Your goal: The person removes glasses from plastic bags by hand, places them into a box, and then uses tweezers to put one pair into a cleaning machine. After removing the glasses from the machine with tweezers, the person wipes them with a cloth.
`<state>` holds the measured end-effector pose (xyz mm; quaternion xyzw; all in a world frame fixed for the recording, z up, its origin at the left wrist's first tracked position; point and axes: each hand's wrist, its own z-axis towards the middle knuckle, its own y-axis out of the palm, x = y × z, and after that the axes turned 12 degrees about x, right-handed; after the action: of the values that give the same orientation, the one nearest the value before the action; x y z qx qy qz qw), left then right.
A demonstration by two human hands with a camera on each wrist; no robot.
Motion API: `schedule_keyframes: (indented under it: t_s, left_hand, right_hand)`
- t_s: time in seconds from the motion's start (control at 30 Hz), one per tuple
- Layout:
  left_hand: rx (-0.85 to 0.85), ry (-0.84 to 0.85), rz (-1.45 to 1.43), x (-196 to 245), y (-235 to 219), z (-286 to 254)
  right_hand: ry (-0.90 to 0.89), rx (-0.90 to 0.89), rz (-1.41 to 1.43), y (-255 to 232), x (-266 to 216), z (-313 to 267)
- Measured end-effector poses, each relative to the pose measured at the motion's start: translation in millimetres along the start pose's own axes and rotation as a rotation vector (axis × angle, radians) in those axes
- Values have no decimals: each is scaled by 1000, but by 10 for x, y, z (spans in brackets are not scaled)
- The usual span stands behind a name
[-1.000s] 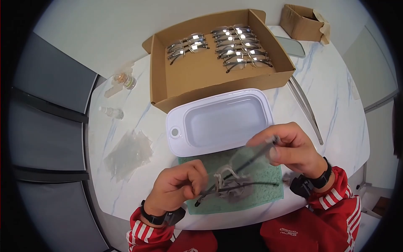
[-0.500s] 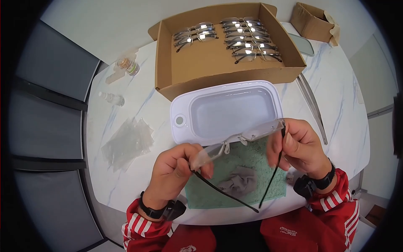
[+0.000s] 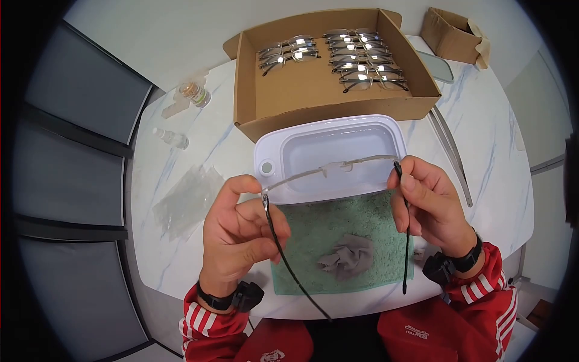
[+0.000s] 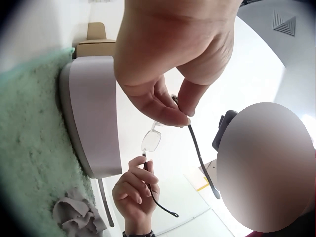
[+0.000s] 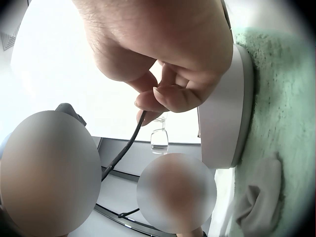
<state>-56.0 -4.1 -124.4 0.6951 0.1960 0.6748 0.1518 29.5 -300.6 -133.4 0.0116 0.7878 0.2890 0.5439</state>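
Note:
A pair of rimless eyeglasses [image 3: 368, 159] is held up between both hands, level with the front of a white tub [image 3: 274, 145]. Both dark temples are unfolded and point back toward the person. My left hand [image 3: 238, 232] pinches the glasses at the left hinge; the left wrist view shows thumb and fingers on that temple. At the other hinge, my right hand [image 3: 431, 202] grips the right temple between thumb and fingers. One clear lens [image 4: 151, 140] shows in the left wrist view. Below the glasses, a crumpled grey cloth [image 3: 350, 256] lies on a green towel [image 3: 301, 235].
Behind the tub stands an open cardboard box [image 3: 289, 99] with several glasses in two columns. A smaller carton [image 3: 449, 36] is at the back right, with a long metal strip [image 3: 452, 157] nearer. Clear plastic bags [image 3: 187, 202], a small bottle [image 3: 172, 137] and a jar [image 3: 196, 95] occupy the left.
The glasses have risen from low over the cloth and tilted until the lenses show nearly edge-on. My left hand has taken hold of the left hinge; my right hand keeps its grip.

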Motion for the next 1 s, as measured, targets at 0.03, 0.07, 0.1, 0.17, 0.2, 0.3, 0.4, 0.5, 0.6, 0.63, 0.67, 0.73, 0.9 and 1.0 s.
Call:
schedule_keyframes:
  t_s: [0.03, 0.07, 0.1, 0.17, 0.2, 0.3, 0.4, 0.5, 0.6, 0.63, 0.67, 0.73, 0.9, 1.0]
  left_hand:
    - [18, 73, 16, -11, -7, -5]
    - [9, 73, 25, -6, -1, -22]
    - [28, 200, 141, -2, 7, -50]
    - [26, 323, 262, 28, -31, -103]
    - [-6, 500, 461, 83, -112, -122]
    - [165, 703, 718, 147, 67, -228]
    - [308, 936, 1002, 222, 72, -311]
    - [292, 982, 1211, 376, -12, -315]
    - [239, 854, 1283, 521, -12, -331]
    - [186, 795, 1335, 538, -10, -321]
    - [158, 766, 1330, 529, -6, -308]
    - [95, 701, 1352, 529, 44, -252]
    - [-105, 524, 1294, 323, 153, -57]
    - [-154, 461, 1200, 142, 134, 16]
  right_hand:
    - [39, -8, 4, 23, -8, -11]
    - [77, -15, 9, 45, -13, -21]
    - [66, -11, 18, 63, -10, -33]
    - [166, -41, -3, 102, -1, -74]
    - [151, -30, 5, 119, -2, -91]
    - [254, -76, 1, 140, 3, -116]
    - [350, -149, 5, 192, 41, -115]
    - [394, -88, -295, 274, 18, -159]
    - [107, -82, -594, 257, 89, -183]
    - [2, -72, -695, 255, 85, -186]
    - [-107, -61, -794, 256, 86, -193]
    - [-241, -152, -881, 248, 131, -191]
    - [-680, -365, -1126, 119, 396, -169]
    - [-615, -361, -1080, 80, 157, -161]
